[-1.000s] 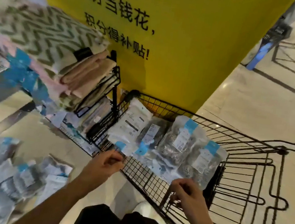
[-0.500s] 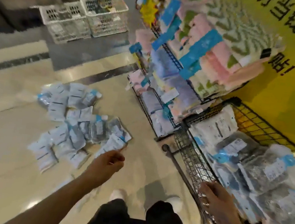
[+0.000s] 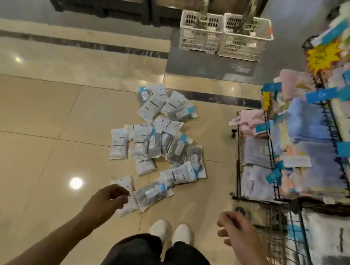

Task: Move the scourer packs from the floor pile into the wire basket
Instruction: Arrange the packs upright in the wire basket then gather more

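Above the floor pile (image 3: 157, 152), the left hand (image 3: 106, 199) and right hand (image 3: 234, 228) hang loosely curled, holding nothing. Slick overlapping packs could slip from a hurried grab, or miss the wire basket (image 3: 285, 237).

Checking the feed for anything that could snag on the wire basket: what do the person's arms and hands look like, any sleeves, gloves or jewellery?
Both forearms are bare, with no sleeves in view. The left hand and the right hand wear no gloves, and no watch, ring or bracelet shows.
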